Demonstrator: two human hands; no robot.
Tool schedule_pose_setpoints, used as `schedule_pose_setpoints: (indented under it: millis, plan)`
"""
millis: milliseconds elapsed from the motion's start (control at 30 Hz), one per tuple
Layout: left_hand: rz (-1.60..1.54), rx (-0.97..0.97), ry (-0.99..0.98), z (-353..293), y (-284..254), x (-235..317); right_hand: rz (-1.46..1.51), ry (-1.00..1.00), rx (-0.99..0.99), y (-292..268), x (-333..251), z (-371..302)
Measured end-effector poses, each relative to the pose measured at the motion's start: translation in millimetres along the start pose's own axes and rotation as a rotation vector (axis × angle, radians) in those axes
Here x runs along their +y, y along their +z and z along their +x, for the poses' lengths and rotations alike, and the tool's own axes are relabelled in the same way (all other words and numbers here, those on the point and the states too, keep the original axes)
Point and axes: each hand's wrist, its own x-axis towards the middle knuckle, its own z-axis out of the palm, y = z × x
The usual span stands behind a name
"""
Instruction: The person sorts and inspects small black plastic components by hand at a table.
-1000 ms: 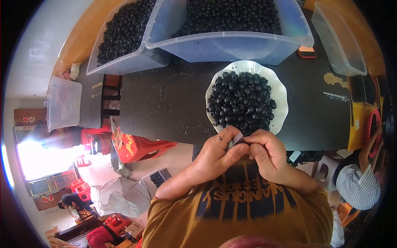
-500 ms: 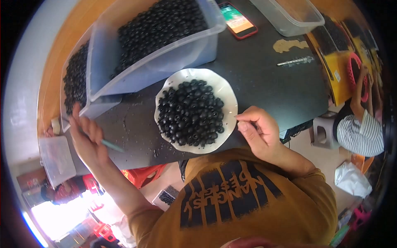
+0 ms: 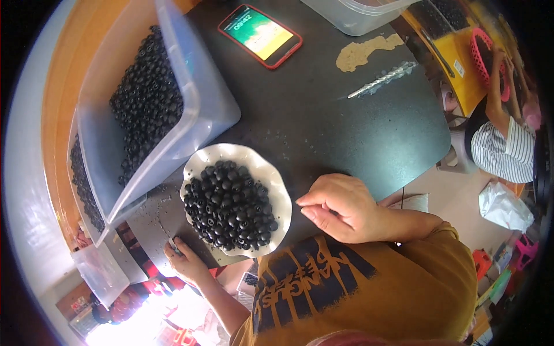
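A white plate with a wavy rim [image 3: 281, 202] sits near the table's front edge, heaped with round black beads [image 3: 231, 205], several showing holes. Just right of the plate is my right hand [image 3: 340, 209], its fingers curled and its thumb close to the index finger; whatever it may pinch is too small to make out. My left hand [image 3: 187, 264] is at the table edge, lower left of the plate, with fingers bent in. What lies in its grip is hidden. Behind the plate stands a large clear plastic bin [image 3: 208, 109] of black beads, tilted in view.
A second clear bin [image 3: 86, 190] of beads stands at far left. On the dark table [image 3: 311, 132] lie a red-cased phone [image 3: 261, 36], a tan patch [image 3: 366, 52] and a silvery twisted stick [image 3: 381, 81]. Another person in a striped sleeve [image 3: 502, 141] works at right with a pink basket [image 3: 487, 63].
My view has turned, so the plate and bins appear further left. My left hand has come down from beside the bin to the table edge; the thin teal stick it held no longer shows.
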Motion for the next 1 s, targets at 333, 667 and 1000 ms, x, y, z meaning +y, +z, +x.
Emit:
schedule_pose_setpoints:
  millis: [333, 667, 1000]
  plan:
    - [0.058, -0.034, -0.078, -2.4, 4.0, -3.2, 0.124, -0.039, -0.077, -6.0, 6.1, -1.3]
    - [0.064, 0.013, -0.099, 2.5, 9.2, -13.2, 0.183, -0.058, -0.223, -1.3, 4.8, -0.4]
    - [-0.081, 0.022, -0.115, -4.6, 4.1, -18.3, 0.048, -0.053, -0.173, 2.6, -5.9, -3.7]
